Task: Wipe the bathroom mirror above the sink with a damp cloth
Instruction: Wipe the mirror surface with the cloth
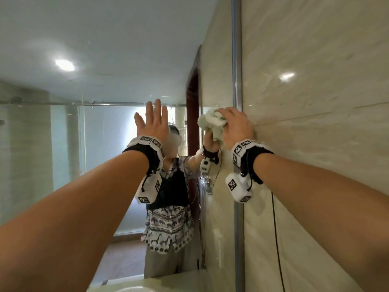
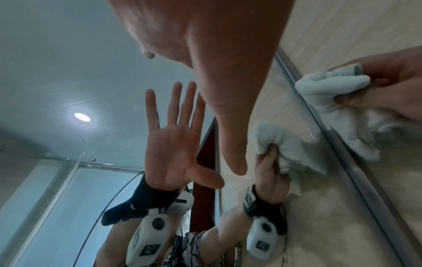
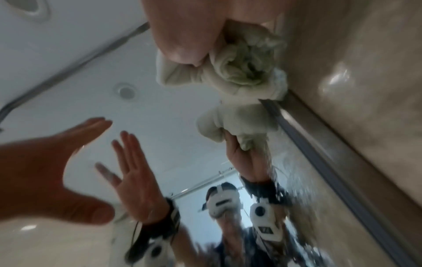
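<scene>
The mirror fills the left of the head view and ends at a vertical metal frame strip. My right hand grips a bunched pale green-white cloth and presses it on the glass right beside that strip. The right wrist view shows the cloth wadded under my fingers, meeting its own reflection. My left hand is raised flat with fingers spread and holds nothing. It is close to the glass; whether it touches I cannot tell. In the left wrist view the cloth lies against the frame.
A beige tiled wall lies right of the frame, with a thin black cable hanging along it. Wet streaks run down the glass below the cloth. A pale sink rim shows at the bottom. The mirror reflects a person, a shower screen and a ceiling light.
</scene>
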Action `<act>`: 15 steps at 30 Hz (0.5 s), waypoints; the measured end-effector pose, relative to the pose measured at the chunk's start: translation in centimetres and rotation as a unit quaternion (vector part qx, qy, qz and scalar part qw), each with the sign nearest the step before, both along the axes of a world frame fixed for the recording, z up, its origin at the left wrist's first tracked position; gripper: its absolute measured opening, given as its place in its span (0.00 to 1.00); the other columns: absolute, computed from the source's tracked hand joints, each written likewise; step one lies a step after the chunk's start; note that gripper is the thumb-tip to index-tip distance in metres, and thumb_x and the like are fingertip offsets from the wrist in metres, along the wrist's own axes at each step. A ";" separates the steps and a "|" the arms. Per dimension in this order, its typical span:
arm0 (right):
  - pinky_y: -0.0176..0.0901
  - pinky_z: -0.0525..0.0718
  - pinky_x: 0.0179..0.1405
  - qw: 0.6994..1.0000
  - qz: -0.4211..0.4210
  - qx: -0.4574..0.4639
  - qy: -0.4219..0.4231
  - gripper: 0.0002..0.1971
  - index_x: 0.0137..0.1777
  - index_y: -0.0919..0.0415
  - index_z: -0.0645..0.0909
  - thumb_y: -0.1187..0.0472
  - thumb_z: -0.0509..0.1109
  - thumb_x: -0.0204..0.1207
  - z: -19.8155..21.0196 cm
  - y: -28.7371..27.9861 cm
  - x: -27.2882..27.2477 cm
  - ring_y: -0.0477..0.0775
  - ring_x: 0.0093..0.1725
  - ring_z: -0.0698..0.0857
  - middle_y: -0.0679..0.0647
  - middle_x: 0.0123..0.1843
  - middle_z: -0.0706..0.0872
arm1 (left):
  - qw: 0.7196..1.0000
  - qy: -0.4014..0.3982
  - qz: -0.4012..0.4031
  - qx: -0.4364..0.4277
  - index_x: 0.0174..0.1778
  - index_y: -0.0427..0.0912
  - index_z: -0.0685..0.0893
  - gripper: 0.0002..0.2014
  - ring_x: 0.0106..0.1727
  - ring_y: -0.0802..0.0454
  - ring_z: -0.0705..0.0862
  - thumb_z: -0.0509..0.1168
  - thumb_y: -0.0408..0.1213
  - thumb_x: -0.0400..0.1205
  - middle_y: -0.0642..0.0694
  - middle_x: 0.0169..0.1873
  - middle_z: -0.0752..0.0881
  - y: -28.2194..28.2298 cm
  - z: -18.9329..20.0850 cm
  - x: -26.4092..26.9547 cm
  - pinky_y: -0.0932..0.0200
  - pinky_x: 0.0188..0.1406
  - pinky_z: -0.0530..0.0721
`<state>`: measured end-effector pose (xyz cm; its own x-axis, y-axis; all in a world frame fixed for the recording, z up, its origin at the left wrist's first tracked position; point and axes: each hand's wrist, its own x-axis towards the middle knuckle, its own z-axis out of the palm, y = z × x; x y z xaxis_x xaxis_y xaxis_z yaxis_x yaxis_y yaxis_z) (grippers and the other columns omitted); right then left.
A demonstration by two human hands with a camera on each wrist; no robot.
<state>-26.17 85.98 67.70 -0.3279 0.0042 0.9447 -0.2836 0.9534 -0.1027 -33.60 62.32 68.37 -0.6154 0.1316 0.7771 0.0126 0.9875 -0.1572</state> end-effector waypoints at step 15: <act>0.54 0.76 0.61 0.994 -0.028 0.069 0.078 0.23 0.67 0.52 0.81 0.60 0.58 0.72 11.7 -0.4 -5.1 0.63 0.64 0.76 0.54 0.66 0.80 | 1.000 0.011 0.024 0.012 0.85 0.37 0.36 0.58 0.86 0.34 0.36 0.73 0.54 0.77 0.36 0.84 0.32 1.3 -0.6 -1.4 0.23 0.77 0.57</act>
